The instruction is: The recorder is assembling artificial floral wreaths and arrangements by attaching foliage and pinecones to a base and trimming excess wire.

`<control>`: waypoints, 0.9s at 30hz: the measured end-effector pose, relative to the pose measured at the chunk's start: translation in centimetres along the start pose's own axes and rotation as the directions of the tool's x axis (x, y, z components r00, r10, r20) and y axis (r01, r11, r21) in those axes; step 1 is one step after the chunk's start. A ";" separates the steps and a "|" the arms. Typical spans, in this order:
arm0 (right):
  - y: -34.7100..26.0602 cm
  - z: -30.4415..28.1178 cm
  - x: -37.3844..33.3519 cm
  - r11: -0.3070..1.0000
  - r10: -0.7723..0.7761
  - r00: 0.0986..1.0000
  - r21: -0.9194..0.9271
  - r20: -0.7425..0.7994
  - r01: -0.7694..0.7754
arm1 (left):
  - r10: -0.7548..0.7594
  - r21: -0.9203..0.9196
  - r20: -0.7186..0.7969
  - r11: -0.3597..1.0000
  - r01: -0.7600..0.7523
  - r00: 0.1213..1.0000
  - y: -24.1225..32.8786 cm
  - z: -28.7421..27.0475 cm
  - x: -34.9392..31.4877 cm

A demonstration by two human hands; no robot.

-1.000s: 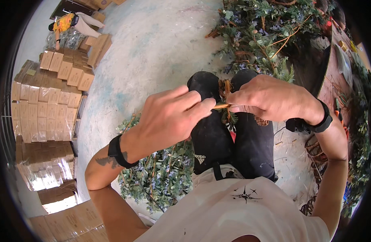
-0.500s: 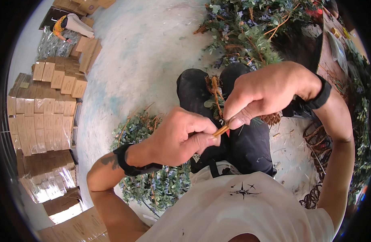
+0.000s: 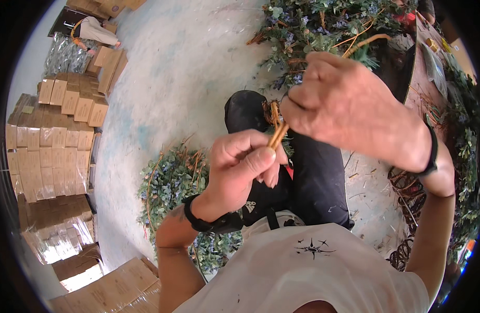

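The floor (image 3: 172, 78) spreads out around the black trousers (image 3: 320, 182). Boxes (image 3: 47, 135) are stacked far to the left of the trousers. A big foliage heap (image 3: 302, 36) lies beyond them, and a smaller heap (image 3: 169, 180) sits to their left. Brown vine coils (image 3: 406, 190) are just to their right.

The right hand (image 3: 349, 104) is raised over the trousers, its fingers curled and blurred; I cannot tell whether they grip anything. The left hand (image 3: 237, 167), lower and over the trousers' left leg, pinches a cane (image 3: 277, 136) between thumb and bent fingers. Twigs (image 3: 272, 112) show at the trousers' knees, partly behind the right hand.

The cane is above the trousers, between the hands, two strands side by side at the pinch. I judge the work on it to be partway: the strands are brought together, but no finished fastening shows. Whether the cane is joined to the twigs is hidden.
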State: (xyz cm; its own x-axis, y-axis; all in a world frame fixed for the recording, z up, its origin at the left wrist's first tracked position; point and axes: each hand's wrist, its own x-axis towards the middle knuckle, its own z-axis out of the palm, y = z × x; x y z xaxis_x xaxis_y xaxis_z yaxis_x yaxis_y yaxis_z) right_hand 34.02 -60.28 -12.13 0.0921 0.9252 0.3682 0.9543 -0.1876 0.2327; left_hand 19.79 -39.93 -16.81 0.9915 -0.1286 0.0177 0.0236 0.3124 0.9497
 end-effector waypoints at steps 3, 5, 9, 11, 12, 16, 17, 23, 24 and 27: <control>2.2 2.1 0.4 0.969 -0.022 0.993 0.243 -0.119 0.050 | 0.161 -0.011 -0.041 0.987 -0.161 0.986 -0.8 0.1 1.6; 2.8 3.7 0.6 0.901 0.001 0.987 0.428 -0.162 0.069 | 0.323 0.001 -0.104 0.946 -0.325 0.941 -1.0 0.8 2.8; 2.7 6.2 1.3 0.826 0.077 0.971 0.560 -0.227 0.066 | 0.506 0.277 -0.181 0.849 -0.450 0.843 -1.4 1.1 4.0; 2.7 6.7 1.1 0.816 0.100 0.976 0.577 -0.193 0.030 | 0.544 0.275 -0.184 0.828 -0.489 0.818 -2.1 0.9 4.8; 2.7 6.8 1.2 0.797 0.135 0.978 0.603 -0.156 -0.014 | 0.568 0.274 -0.188 0.814 -0.513 0.801 -2.1 0.8 4.9; 3.9 5.7 1.5 0.906 0.084 0.989 0.423 -0.124 -0.024 | 0.476 0.219 -0.233 0.875 -0.431 0.848 -2.0 -0.3 4.5; 4.0 5.3 1.6 0.931 0.062 0.994 0.364 -0.092 -0.024 | 0.489 0.206 -0.228 0.870 -0.449 0.842 -2.3 -0.4 4.8; 3.7 6.8 2.8 0.879 0.037 0.984 0.474 -0.176 0.051 | 0.675 0.277 -0.239 0.737 -0.617 0.698 -3.0 0.6 6.5; 3.6 7.3 2.8 0.844 0.072 0.964 0.531 -0.257 0.078 | 0.672 0.270 -0.240 0.740 -0.617 0.701 -2.9 0.7 6.9; 6.5 8.4 3.6 0.907 0.014 0.953 0.406 -0.303 0.116 | 0.615 0.317 -0.232 0.780 -0.539 0.753 -2.7 0.2 7.7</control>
State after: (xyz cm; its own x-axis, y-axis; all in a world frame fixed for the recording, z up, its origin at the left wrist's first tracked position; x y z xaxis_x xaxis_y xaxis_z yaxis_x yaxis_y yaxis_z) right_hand 42.96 -55.37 -16.81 0.0151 0.7787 0.6272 0.9912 0.0708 -0.1117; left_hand 27.33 -41.92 -19.19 0.7912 0.3135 0.5251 -0.5570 0.0146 0.8304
